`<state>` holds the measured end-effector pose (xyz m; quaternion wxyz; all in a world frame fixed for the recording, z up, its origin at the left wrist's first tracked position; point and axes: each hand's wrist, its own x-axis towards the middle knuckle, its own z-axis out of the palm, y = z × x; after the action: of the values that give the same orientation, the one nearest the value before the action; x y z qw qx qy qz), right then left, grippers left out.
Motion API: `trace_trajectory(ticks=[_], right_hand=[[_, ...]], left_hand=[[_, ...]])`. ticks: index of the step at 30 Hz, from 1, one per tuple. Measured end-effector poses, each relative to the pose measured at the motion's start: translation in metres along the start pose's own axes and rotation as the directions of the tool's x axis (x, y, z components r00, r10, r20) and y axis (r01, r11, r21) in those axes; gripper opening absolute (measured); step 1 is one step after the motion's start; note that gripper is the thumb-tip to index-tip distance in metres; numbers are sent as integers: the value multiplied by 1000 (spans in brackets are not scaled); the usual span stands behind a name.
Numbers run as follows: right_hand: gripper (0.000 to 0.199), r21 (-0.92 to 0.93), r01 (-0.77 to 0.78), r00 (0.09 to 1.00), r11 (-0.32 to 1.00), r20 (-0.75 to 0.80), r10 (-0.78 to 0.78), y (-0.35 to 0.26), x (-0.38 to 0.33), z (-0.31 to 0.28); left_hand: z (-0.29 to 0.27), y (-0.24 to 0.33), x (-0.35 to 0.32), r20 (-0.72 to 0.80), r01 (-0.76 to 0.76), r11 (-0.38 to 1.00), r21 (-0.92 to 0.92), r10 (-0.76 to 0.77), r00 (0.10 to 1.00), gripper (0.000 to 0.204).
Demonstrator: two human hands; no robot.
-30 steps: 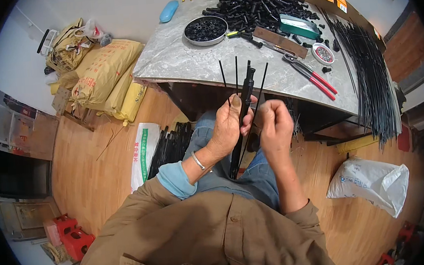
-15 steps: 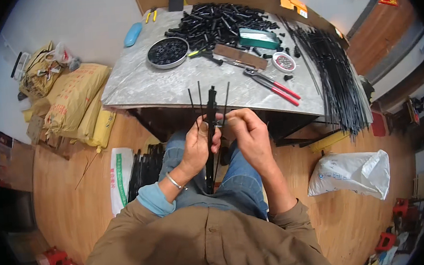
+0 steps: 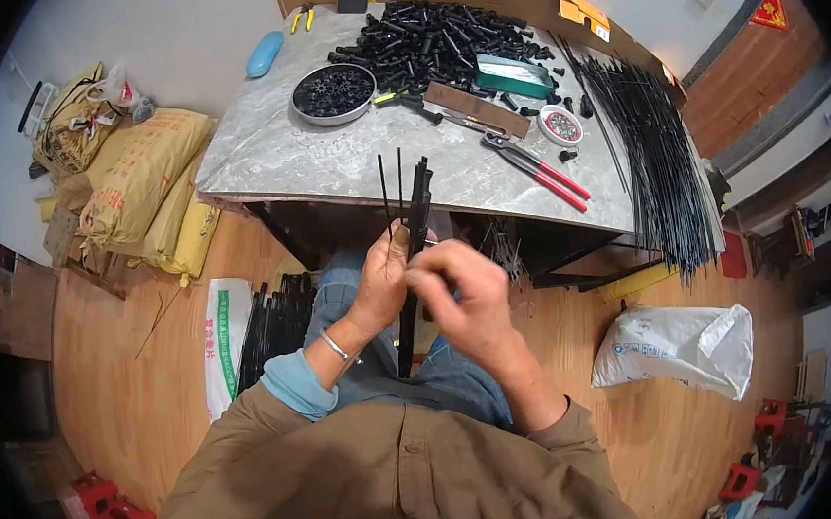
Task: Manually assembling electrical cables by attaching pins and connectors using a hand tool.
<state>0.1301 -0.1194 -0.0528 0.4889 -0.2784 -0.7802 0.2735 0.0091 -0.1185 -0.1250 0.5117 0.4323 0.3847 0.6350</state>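
Observation:
A long black shaft (image 3: 419,205) stands nearly upright between my thighs, its top end above the table's front edge. My left hand (image 3: 378,280) is closed round it. Two thin black rods (image 3: 400,178) stick up beside the shaft from the fingers of that hand. Just right of the shaft is my right hand (image 3: 472,294), blurred, with thumb and fingers curled together close to it. What the right fingers hold, if anything, cannot be made out. The shaft's lower end reaches down to my lap.
On the table (image 3: 252,165) are a heap of black parts (image 3: 437,38), a round tin of small black pieces (image 3: 334,95), red-handled pliers (image 3: 538,174), a green box (image 3: 513,76) and a bundle of black rods (image 3: 657,162). A white sack (image 3: 676,346) lies on the floor at right.
The thin rod that stood right of the shaft no longer sticks up there. My right hand has moved down and left, closer to the shaft. The left hand keeps its hold.

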Motion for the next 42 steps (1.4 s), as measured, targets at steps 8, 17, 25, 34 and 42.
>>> trace_trajectory(ticks=[8, 17, 25, 34, 42], right_hand=[[23, 58, -196, 885, 979, -419, 202, 61, 46, -55], [23, -880, -44, 992, 472, 19, 127, 180, 33, -126], [19, -686, -177, 983, 706, -84, 165, 170, 24, -127], [26, -375, -219, 969, 901, 28, 247, 58, -46, -76], [38, -655, 71, 993, 752, 118, 9, 44, -45, -74]], left_hand=[[-10, 10, -7, 97, 211, 919, -334, -189, 977, 45], [-12, 12, -2, 73, 208, 945, -251, -196, 978, 51], [-7, 13, -1, 54, 227, 950, -213, -221, 974, 54], [-5, 3, 2, 61, 177, 964, -201, -168, 984, 54], [-2, 10, -5, 38, 199, 957, -212, -196, 980, 51]])
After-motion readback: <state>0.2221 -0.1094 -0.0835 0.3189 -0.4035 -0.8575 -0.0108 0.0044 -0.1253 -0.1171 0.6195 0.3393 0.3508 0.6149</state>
